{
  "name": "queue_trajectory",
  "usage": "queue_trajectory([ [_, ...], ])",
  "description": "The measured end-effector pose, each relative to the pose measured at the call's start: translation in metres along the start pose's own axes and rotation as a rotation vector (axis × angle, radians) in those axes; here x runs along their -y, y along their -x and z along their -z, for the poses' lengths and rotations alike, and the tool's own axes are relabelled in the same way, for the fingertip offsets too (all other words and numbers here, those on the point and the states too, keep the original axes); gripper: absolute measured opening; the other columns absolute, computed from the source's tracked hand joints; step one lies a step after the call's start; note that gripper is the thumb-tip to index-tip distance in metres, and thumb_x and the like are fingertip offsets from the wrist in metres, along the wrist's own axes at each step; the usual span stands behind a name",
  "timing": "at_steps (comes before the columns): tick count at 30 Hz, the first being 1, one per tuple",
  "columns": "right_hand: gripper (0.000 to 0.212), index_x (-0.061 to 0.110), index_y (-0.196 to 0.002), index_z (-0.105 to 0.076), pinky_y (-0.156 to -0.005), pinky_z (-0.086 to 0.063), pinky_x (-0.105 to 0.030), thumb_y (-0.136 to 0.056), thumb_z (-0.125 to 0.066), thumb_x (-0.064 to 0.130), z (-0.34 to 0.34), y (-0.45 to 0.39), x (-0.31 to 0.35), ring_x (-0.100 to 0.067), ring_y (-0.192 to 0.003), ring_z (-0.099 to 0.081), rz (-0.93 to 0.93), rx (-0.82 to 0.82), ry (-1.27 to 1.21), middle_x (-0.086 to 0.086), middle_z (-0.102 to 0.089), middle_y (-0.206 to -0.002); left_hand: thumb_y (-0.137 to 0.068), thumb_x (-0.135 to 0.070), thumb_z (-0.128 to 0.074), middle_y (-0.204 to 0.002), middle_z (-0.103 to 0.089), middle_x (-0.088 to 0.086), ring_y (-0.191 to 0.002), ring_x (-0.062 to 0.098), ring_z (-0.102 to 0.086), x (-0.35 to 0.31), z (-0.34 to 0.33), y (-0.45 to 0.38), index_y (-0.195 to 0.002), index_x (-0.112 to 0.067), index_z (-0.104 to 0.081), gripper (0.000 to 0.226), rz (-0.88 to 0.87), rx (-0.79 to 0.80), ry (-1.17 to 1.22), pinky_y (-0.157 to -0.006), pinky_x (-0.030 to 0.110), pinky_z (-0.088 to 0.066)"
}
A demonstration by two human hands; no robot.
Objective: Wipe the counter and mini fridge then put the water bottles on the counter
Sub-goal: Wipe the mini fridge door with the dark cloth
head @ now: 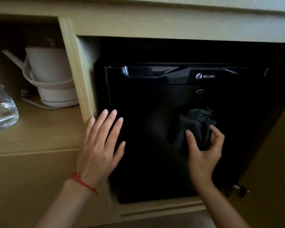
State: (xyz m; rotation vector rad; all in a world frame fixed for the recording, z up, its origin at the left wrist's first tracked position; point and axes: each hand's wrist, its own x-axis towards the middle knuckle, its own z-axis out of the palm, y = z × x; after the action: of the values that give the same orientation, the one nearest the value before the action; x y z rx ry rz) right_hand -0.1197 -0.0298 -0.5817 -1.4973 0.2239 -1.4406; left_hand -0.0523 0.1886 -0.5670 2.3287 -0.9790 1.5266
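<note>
A black mini fridge (155, 162) with a glossy top handle and a white brand mark sits inside a beige wooden cabinet. My right hand (204, 150) grips a crumpled dark cloth (196, 127) against the right middle of the fridge door, below a round lock. My left hand (102, 142), a red string bracelet on its wrist, is spread flat with fingers apart on the left side of the door, by the cabinet's divider. The counter edge (171, 20) runs along the top of the view. No water bottles are in view.
Left of the divider (77, 76), an open shelf (39, 127) holds a white electric kettle (51, 76) on its base with a cord, and a clear glass vessel (2, 107) at the far left. A cabinet door hinge (238, 188) shows at lower right.
</note>
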Motion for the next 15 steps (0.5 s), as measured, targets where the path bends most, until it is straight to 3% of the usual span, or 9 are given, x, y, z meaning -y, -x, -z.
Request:
queue_trajectory([
  [3, 0.042, 0.024, -0.105, -0.045, -0.087, -0.048, -0.023, -0.075, -0.073, 0.013, -0.004, 0.001, -0.003, -0.010, -0.100, -0.056, 0.053, -0.023, 0.040, 0.014, -0.053, -0.101, -0.094, -0.025, -0.043, -0.139, -0.042, 0.018, -0.134, 0.030, -0.032, 0.001, -0.004, 0.002, -0.132, -0.003, -0.044, 0.045, -0.030, -0.042, -0.051, -0.113, 0.046, -0.021],
  [8, 0.042, 0.021, -0.107, -0.047, -0.084, -0.044, -0.010, -0.073, -0.073, 0.022, -0.022, 0.016, 0.000, -0.004, -0.096, -0.055, 0.092, -0.037, 0.028, 0.014, -0.055, -0.100, -0.092, -0.025, -0.046, -0.140, -0.040, 0.015, -0.133, 0.028, -0.034, 0.002, -0.010, 0.003, -0.132, -0.006, -0.045, 0.045, -0.050, -0.090, -0.115, -0.112, 0.046, -0.024],
  [12, 0.041, 0.009, -0.106, -0.051, -0.084, -0.039, -0.004, -0.073, -0.074, 0.017, -0.048, 0.032, 0.005, 0.001, -0.092, -0.052, 0.418, 0.128, 0.117, -0.001, -0.056, -0.093, -0.090, -0.025, -0.047, -0.142, -0.037, 0.016, -0.135, 0.029, -0.032, 0.004, -0.013, 0.006, -0.133, -0.007, -0.045, 0.046, -0.043, -0.114, -0.145, -0.113, 0.046, -0.023],
  [15, 0.034, 0.008, -0.107, -0.049, -0.079, -0.044, -0.007, -0.082, -0.067, 0.020, -0.058, 0.037, 0.004, -0.008, -0.088, -0.058, 0.564, 0.264, 0.169, -0.011, -0.061, -0.090, -0.090, -0.026, -0.047, -0.143, -0.036, 0.016, -0.135, 0.029, -0.031, 0.007, -0.014, 0.008, -0.134, -0.007, -0.044, 0.048, -0.043, -0.121, -0.165, -0.113, 0.046, -0.022],
])
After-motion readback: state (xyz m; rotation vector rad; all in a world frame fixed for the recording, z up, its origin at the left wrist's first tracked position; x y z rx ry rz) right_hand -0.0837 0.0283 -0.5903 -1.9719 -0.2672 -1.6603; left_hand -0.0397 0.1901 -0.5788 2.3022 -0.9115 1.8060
